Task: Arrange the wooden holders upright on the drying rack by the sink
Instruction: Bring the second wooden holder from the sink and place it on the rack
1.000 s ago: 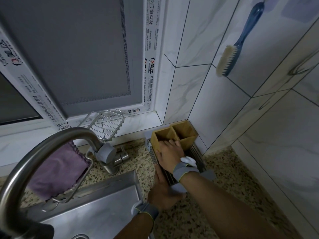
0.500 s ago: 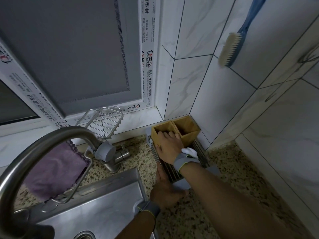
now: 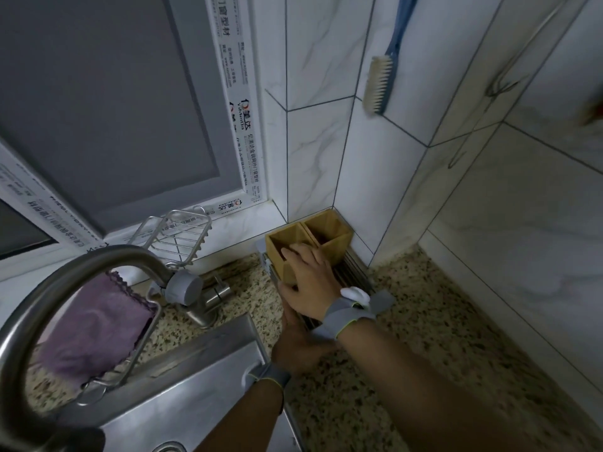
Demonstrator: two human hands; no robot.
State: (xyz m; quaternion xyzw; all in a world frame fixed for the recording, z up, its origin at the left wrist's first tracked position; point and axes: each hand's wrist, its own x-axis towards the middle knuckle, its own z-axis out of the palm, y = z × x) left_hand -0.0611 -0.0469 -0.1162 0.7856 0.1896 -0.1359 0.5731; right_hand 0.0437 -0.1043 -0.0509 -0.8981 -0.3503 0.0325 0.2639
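Note:
Two open-topped wooden holders stand upright side by side in the tiled corner, on the far end of a metal drying rack [image 3: 357, 277]. My right hand [image 3: 311, 287] wraps the front of the left holder [image 3: 280, 246], fingers over its rim. The right holder [image 3: 331, 233] stands against the wall, untouched. My left hand [image 3: 295, 345] lies below the right one, pressed on the near end of the rack, which it mostly hides.
A steel sink [image 3: 182, 386] with a curved tap [image 3: 65, 282] fills the lower left; a purple cloth [image 3: 94, 331] hangs by it. A wire soap basket [image 3: 173, 236] sits on the sill. A blue brush [image 3: 381, 76] hangs on the wall. Speckled counter [image 3: 440, 337] lies right.
The view has shifted slightly. My right hand has slid up the left holder so its fingers now curl over the rim. My left hand stays on the rack's near end.

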